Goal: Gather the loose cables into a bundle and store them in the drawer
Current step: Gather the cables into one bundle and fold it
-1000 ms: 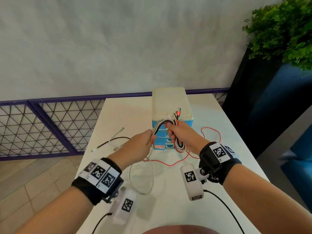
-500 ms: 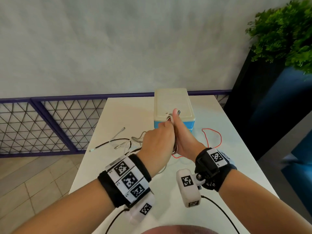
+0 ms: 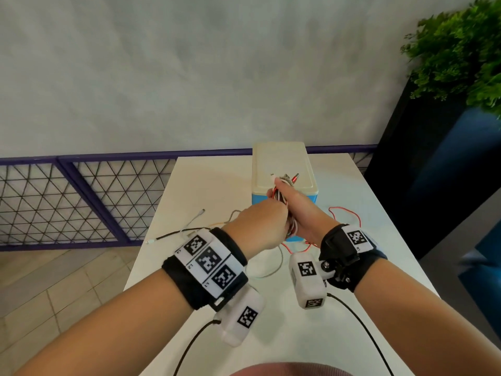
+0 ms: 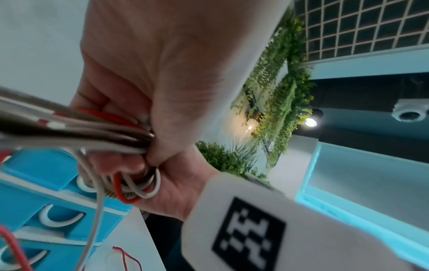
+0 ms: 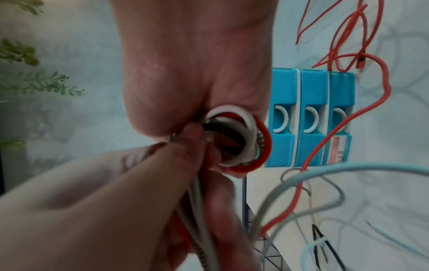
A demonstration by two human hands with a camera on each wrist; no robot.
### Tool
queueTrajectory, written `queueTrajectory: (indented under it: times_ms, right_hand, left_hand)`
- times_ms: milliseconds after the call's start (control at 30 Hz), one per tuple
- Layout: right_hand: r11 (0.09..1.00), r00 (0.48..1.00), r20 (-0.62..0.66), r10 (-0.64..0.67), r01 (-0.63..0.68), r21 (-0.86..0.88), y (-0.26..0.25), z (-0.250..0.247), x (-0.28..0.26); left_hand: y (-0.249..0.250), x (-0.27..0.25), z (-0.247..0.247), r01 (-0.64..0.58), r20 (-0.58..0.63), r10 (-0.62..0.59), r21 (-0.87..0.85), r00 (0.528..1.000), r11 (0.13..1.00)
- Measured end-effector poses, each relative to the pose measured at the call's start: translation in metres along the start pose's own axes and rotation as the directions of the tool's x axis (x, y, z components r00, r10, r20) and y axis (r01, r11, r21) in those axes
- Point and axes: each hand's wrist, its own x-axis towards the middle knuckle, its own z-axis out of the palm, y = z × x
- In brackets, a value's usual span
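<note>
A bundle of cables (image 3: 285, 198) mixes red, white, grey and black-and-white braided strands, held before a bright blue drawer unit (image 5: 308, 119) with a cream lid and white half-ring handles. It stands on a white worktop (image 3: 217, 185), where a thin red cable (image 3: 345, 213) and a black cable (image 3: 176, 234) trail. Both wrists carry black bands (image 3: 189, 283) with white panels printed in black square-code patterns; behind are a grey mottled wall (image 3: 189, 71), a purple railing with black triangular mesh (image 3: 67, 199), and a green plant (image 3: 461, 50).

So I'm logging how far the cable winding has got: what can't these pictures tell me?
- Coil count in the bundle: blurred in both wrist views; in the head view the left hand and right hand cover it.
- Drawer unit: head view hides its front behind the hands, and the drawers' contents show in no view.
- Connector types on the table's loose cables: too small.
</note>
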Motion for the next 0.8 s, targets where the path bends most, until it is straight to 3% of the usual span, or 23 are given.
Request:
queueTrajectory:
  times_ms: [67,200,300,433,600,800]
  right_hand:
    - [0.996,0.999,0.001,-0.044,0.044,0.074,-0.005,-0.003,0.006]
    - [0.939,0.992,-0.026,-0.124,0.126,0.319,-0.018,-0.01,0.016]
    - [0.861,0.986,-0.024,-0.163,0.155,0.484,-0.03,-0.011,0.014]
    - [0.82,0.971,-0.046,-0.233,0.221,0.527,-0.027,-0.001,0.007]
    - [0.741,0.952,-0.104,-0.287,0.29,0.606,-0.035,0.003,-0.001]
    - [0.781,0.919,-0.167,-0.356,0.391,0.486,-0.037,-0.002,-0.004]
  left_hand:
    - [-0.01,0.0,0.002,0.008,0.089,0.006,-0.163,0.996,0.987]
    - [-0.024,-0.009,0.017,-0.057,0.255,0.117,-0.229,0.96,0.972]
    - [-0.032,-0.013,0.042,-0.046,0.211,0.107,-0.275,0.972,0.96]
    - [-0.041,-0.005,0.063,-0.008,0.049,0.011,-0.076,0.999,0.997]
    - [-0.06,0.001,0.082,0.04,-0.011,-0.043,-0.193,0.999,0.98]
    - [-0.079,0.004,0.09,0.042,-0.061,-0.054,-0.178,0.997,0.983]
